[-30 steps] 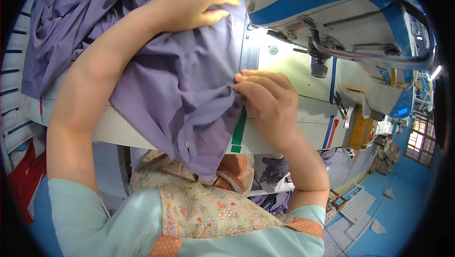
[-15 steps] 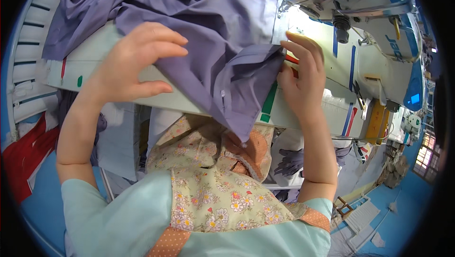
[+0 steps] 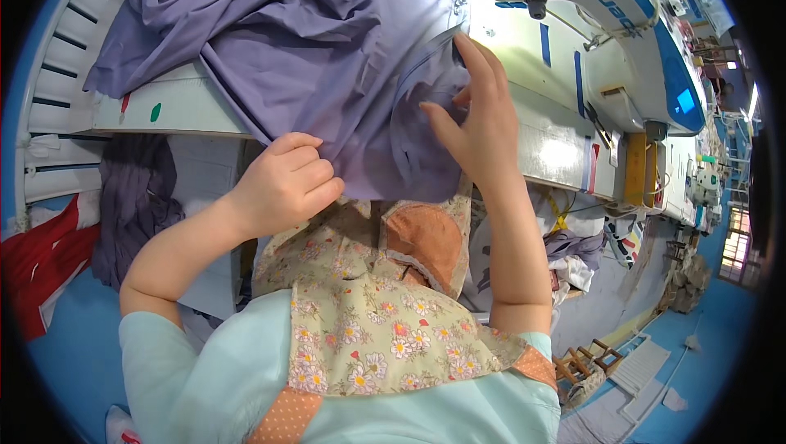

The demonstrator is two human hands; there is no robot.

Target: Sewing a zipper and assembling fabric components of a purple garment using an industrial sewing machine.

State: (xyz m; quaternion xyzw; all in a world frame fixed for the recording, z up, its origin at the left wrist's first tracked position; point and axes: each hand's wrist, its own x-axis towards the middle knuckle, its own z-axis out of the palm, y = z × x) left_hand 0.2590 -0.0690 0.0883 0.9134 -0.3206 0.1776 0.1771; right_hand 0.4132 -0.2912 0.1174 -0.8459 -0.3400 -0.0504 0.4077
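Observation:
A large piece of purple cloth lies in folds over the white sewing table and hangs down past its front edge toward my lap. My left hand is closed on the cloth's lower left edge, just in front of the table. On the right side my right hand has its thumb and fingers apart. Its fingertips touch the cloth's right edge, close to the sewing machine. The hand partly hides the fold beneath it.
The machine's head overhangs the table at upper right. A yellow box stands at the table's right end, with scissors nearby. Dark purple cloth and red fabric hang at left. A floral apron covers my front.
My left hand has come down and right, closing on the cloth's edge. My right hand has loosened its hold on the right edge. The cloth's hanging corner has dropped into a wider, flatter fold.

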